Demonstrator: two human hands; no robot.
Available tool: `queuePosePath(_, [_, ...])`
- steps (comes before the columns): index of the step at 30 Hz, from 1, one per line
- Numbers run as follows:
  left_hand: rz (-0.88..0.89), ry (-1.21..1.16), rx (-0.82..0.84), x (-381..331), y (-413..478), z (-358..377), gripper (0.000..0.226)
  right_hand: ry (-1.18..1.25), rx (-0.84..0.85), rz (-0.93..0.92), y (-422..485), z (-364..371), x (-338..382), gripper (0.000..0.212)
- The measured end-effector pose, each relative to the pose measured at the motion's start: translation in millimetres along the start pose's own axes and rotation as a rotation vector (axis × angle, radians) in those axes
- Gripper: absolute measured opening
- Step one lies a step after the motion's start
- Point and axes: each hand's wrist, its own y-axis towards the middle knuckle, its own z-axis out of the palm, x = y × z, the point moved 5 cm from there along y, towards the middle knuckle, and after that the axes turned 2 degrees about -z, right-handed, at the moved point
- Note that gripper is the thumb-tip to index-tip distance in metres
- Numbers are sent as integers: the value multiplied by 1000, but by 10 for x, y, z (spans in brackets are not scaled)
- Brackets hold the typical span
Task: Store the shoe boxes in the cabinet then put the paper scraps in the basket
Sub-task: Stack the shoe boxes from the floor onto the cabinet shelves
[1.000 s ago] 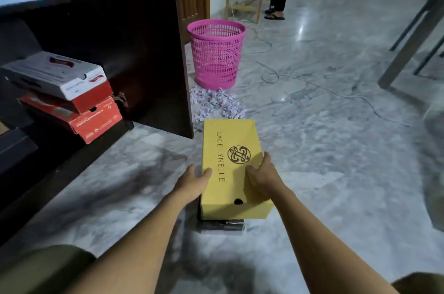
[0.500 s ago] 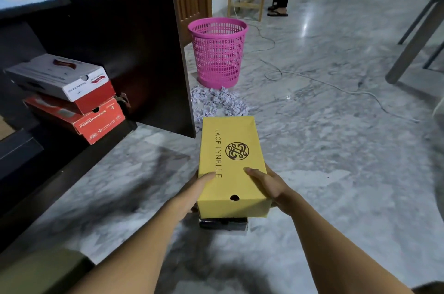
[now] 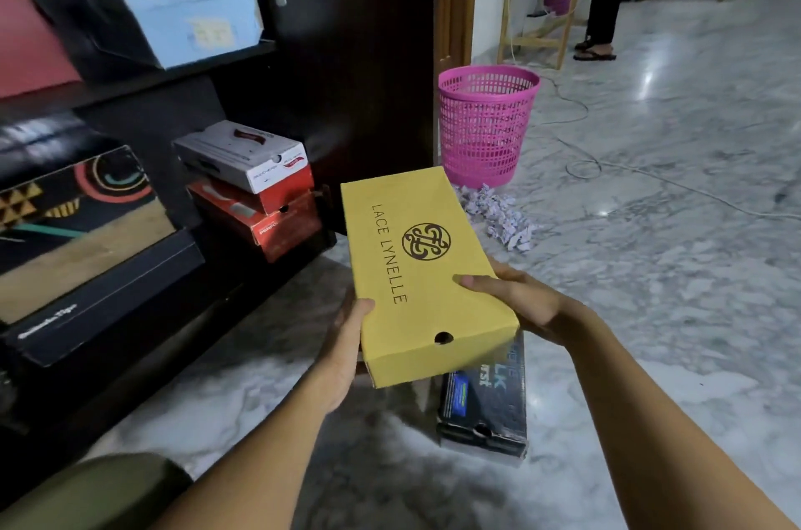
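Yellow box [image 3: 416, 269] is hovering right of the cabinet [image 3: 368, 52], above a black box [image 3: 485, 412]; I am gripping its sides, left hand [image 3: 342, 343] and right hand [image 3: 520, 299] both curling round it.

The yellow shoe box [image 3: 416, 265], lettered LACE LYNELLE, lid on, is held tilted above the floor [image 3: 650, 291] by the left hand [image 3: 346, 338] and right hand [image 3: 520, 299], and a black shoe box [image 3: 485, 408] lies on the floor at its 5 o'clock. At its 10 o'clock the cabinet [image 3: 346, 52] holds a white-lidded box [image 3: 242, 156] stacked on a red box [image 3: 273, 228], a black patterned box [image 3: 78, 226] and, one shelf up, a blue box [image 3: 186, 13]. At its 1 o'clock the pink basket [image 3: 487, 126] stands upright, paper scraps [image 3: 498, 213] heaped at the basket's 6 o'clock.
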Motion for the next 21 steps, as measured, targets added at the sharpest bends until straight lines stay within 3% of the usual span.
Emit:
queuePosePath(5, [65, -102, -58, -467, -99, -366, 40, -10, 36, -109, 228, 226, 464, 80])
queuePosePath(7, [116, -142, -56, -689, -151, -509, 35, -13, 70, -185, 236, 371, 732, 68])
queuePosePath(10, [224, -153, -98, -1121, -272, -709, 46, -10, 81, -325, 238, 600, 1158, 51])
queuePosePath(13, [332, -111, -98, -1636, -363, -865, 37, 59, 46, -465, 272, 743, 1543, 48])
queuePosePath(18, [517, -69, -123, -2512, -466, -1016, 37, 57, -65, -655, 299, 882, 2106, 90])
queuePosePath(19, [551, -62, -144, -2676, -486, -1023, 40, 41, -87, -691, 317, 898, 2217, 89])
queuePosePath(21, [580, -62, -177, -2974, -516, -1049, 50, 36, -120, -757, 368, 952, 2455, 61])
